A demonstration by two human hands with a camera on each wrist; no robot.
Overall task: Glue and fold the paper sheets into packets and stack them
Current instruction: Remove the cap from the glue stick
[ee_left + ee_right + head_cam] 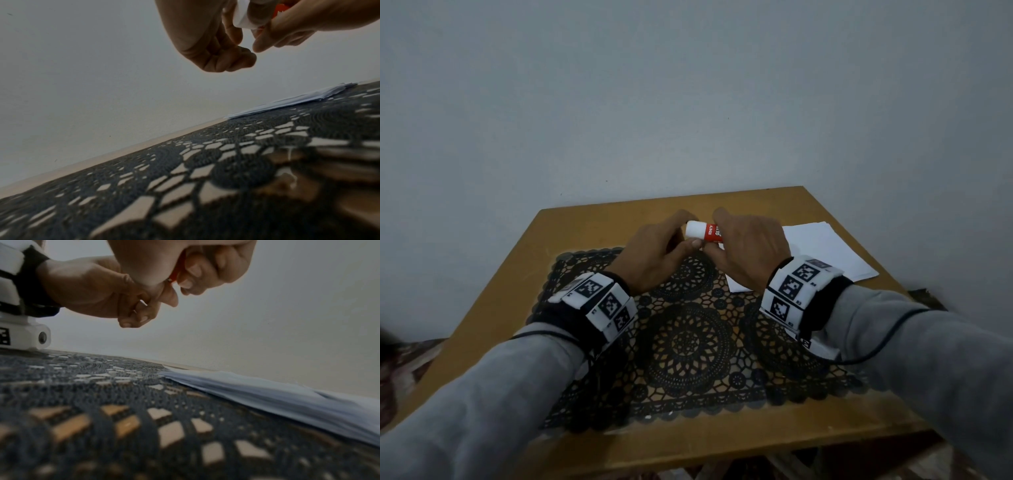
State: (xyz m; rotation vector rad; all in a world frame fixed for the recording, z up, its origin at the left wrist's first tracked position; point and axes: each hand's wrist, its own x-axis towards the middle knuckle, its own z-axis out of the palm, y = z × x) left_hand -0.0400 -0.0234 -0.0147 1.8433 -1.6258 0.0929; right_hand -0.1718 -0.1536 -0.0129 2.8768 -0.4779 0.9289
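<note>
A glue stick with a white cap and red label is held sideways above the far part of the black lace mat. My left hand pinches the white cap end. My right hand grips the red body. Both hands meet over the mat, a little above it. A stack of white paper sheets lies flat at the right, partly under my right hand, and shows low in the wrist views.
The wooden table stands against a plain grey wall. The mat covers most of its middle. Bare wood shows at the left and along the front edge. Patterned floor covering shows beyond the left side.
</note>
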